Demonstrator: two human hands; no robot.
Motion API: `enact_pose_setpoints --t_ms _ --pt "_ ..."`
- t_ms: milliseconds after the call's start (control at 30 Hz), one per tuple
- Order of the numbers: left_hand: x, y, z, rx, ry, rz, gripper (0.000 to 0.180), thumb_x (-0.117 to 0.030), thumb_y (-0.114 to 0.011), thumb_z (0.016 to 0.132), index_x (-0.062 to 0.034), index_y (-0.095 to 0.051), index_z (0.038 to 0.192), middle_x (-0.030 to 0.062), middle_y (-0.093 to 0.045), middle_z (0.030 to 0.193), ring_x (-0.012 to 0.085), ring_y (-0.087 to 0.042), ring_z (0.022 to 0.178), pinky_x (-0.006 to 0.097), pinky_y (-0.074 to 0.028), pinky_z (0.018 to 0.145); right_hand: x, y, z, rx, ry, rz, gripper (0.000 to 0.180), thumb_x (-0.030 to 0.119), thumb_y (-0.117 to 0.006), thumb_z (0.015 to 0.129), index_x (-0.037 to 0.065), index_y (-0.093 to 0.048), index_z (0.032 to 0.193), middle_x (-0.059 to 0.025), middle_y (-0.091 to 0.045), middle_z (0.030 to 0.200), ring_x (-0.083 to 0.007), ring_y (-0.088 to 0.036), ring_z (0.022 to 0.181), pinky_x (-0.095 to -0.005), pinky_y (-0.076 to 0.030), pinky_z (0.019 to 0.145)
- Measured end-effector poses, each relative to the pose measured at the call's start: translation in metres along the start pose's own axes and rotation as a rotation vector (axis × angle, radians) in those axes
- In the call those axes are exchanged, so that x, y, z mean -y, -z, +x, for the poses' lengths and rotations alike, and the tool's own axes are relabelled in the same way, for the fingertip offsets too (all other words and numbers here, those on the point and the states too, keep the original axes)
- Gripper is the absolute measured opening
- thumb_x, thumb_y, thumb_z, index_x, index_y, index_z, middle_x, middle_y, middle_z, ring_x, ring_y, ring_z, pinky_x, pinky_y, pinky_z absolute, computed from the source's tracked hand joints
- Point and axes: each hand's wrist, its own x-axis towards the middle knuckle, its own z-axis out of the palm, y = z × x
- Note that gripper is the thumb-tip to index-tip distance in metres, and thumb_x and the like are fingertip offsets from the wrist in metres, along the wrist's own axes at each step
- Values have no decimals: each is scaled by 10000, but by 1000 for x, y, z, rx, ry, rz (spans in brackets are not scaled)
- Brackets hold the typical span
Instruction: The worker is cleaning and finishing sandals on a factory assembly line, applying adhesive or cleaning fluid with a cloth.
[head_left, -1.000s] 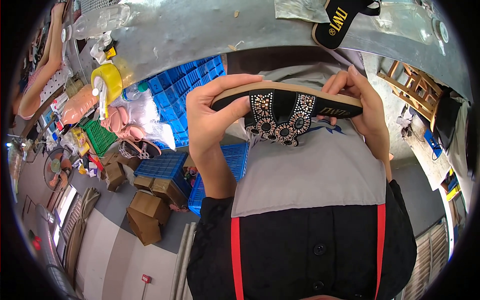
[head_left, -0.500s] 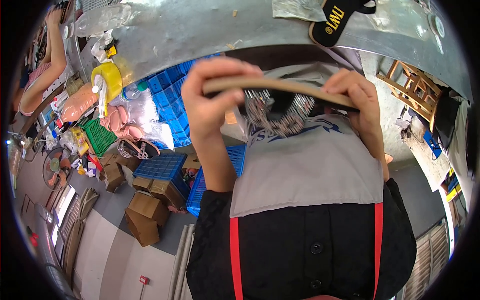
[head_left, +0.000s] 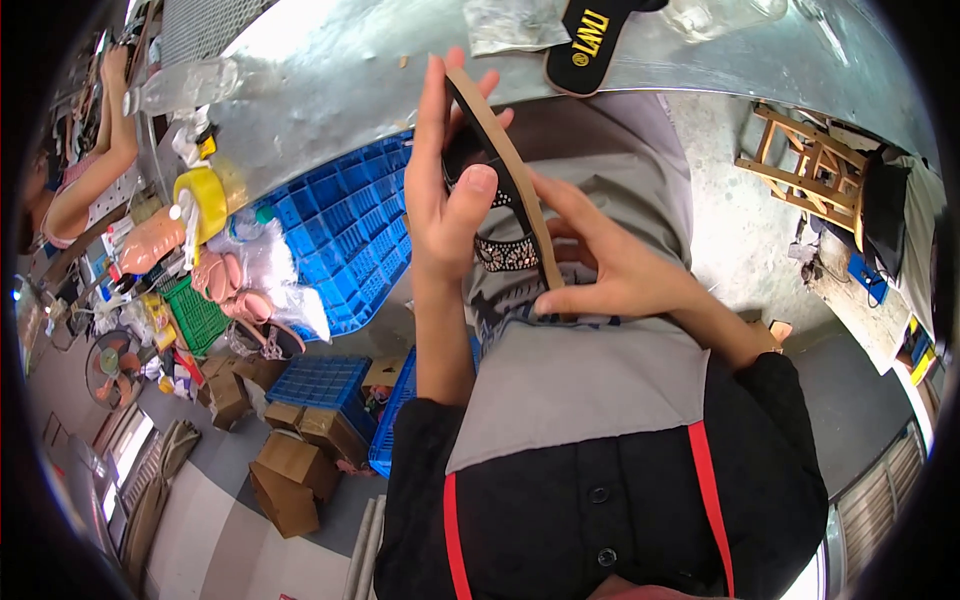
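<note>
A black sandal [head_left: 516, 185] with a tan sole edge and a glittering, jewelled strap is held up on its side over my lap. My left hand [head_left: 442, 225] grips its upper part, thumb across the strap side and fingers stretched behind toward the far end. The fingers of my right hand [head_left: 625, 272] press on the tan sole side, with the thumb at the near end. Most of the sole's underside is hidden. On the metal table ahead lies another black shoe [head_left: 590, 48] with yellow lettering, beside a clear plastic bag [head_left: 512, 26].
The metal table [head_left: 335, 75] runs across the far side, with a clear bottle [head_left: 190, 88] at its left. A blue crate [head_left: 350, 235], a yellow tape roll [head_left: 203, 203] and pink sandals [head_left: 222, 280] are at left. A wooden stool [head_left: 808, 170] stands at right.
The sandal has turned from lying level across both hands to standing steeply on edge. My right hand has moved left and nearer along the sole; my view has shifted slightly.
</note>
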Motion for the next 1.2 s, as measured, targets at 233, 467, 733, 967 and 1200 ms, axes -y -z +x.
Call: enact_pose_setpoints --t_ms 233,467,733,967,1200 --pt "26 -12 -62 106 371 98 754 -277 -682 919 51 -357 1515 161 -597 1275 189 -562 1157 322 -449 1012 -28 -13 -48 -131 -183 122 1152 131 -861 797 179 -77 1639 -123 -274 1507 -248 -543 1145 -397 -543 975" --pt "53 -16 -44 0 517 -229 697 -253 -716 901 17 -403 1462 170 -629 1198 191 -623 1071 332 -522 933 -19 -6 -33 -219 -250 69 1174 138 -871 788 145 -55 1631 -159 -319 1402 -259 -578 1079 -380 -571 922" --pt "60 -9 -47 20 480 -240 665 -220 -708 902 16 -413 1449 177 -629 1223 204 -635 1099 337 -506 971 -5 30 -29 -181 -64 -566 786 162 -772 886 84 -354 1547 -143 -511 1365 -228 -598 1131 -359 -525 928" --pt "64 19 -48 13 463 21 555 -249 -614 979 -1 -439 1443 135 -608 1280 191 -670 1018 293 -523 874 55 59 12 -577 109 -773 219 110 -671 953 19 -672 1152 -110 -670 1000 -239 -673 847 -315 -532 717" --pt "-4 6 5 -78 -116 916 135 -25 -632 940 -37 -716 1045 80 -685 959 161 -645 833 296 -515 728 44 73 56 -667 305 -1016 166 96 -658 933 63 -681 1094 -96 -657 999 -314 -671 794 -384 -546 663"
